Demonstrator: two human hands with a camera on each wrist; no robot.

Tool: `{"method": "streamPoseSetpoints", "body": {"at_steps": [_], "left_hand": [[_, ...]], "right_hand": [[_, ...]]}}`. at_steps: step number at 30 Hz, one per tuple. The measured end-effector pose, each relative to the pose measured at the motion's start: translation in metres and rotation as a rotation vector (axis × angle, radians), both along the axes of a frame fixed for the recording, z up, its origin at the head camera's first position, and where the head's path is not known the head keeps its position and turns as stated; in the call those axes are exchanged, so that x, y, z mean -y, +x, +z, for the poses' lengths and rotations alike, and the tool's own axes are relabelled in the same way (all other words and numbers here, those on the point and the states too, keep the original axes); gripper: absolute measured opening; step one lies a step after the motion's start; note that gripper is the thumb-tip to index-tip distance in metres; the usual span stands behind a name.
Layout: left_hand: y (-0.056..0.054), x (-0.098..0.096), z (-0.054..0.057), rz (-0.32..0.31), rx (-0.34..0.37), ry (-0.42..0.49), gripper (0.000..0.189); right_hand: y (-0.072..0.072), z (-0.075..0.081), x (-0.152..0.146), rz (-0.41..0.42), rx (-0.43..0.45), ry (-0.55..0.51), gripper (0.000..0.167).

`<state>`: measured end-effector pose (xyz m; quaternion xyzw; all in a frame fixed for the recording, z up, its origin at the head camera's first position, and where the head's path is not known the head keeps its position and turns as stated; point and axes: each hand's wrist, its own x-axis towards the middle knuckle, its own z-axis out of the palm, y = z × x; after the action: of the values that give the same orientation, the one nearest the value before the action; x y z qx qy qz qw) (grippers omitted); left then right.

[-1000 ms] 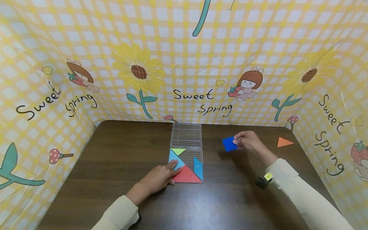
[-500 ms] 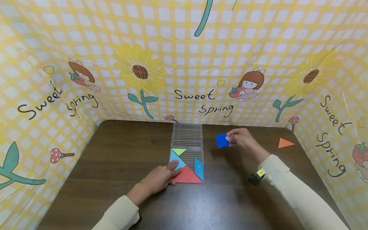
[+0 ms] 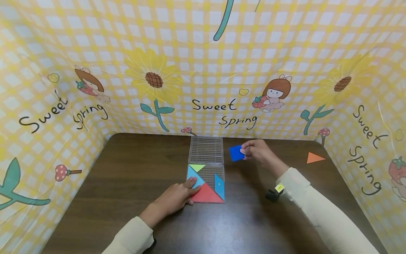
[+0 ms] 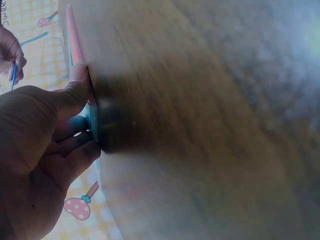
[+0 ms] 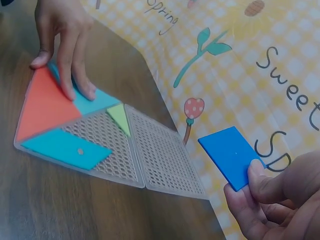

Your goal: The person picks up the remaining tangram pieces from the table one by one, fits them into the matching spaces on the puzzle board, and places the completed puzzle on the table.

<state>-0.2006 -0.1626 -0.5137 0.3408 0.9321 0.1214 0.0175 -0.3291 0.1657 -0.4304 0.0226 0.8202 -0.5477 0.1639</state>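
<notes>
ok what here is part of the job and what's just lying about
In the job:
blue square, in the right hand
gridded case
red triangle, light-blue triangle, green triangle, blue parallelogram, in it
orange triangle, lying apart, probably another piece

Just around:
patterned cloth, backdrop only

Head view's fwd/down, wrist views closer, all sharing table.

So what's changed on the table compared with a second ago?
The blue square, pinched in the right grip, has moved left, nearer the open plastic case. Nothing was newly taken hold of or let go. The left grip still rests on the light blue triangle; the orange triangle hasn't moved.
</notes>
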Motion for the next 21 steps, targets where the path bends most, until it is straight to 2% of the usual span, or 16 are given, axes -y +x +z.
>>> {"method": "streamPoseSetpoints", "body": {"at_steps": [11,16,21], "left_hand": [[0.002,0.001,0.000,0.000,-0.003,-0.003,0.056],[0.005,0.001,-0.001,-0.013,-0.037,-0.020,0.054],[0.005,0.001,0.000,-0.013,-0.024,-0.019,0.054]], "right_hand": [[0.000,0.006,0.024,0.025,-0.029,0.025,0.024],[-0.001,0.001,0.032,0.024,-0.020,0.021,0.023],[-0.003,-0.005,0.039,0.018,-0.020,0.013,0.024]]}}
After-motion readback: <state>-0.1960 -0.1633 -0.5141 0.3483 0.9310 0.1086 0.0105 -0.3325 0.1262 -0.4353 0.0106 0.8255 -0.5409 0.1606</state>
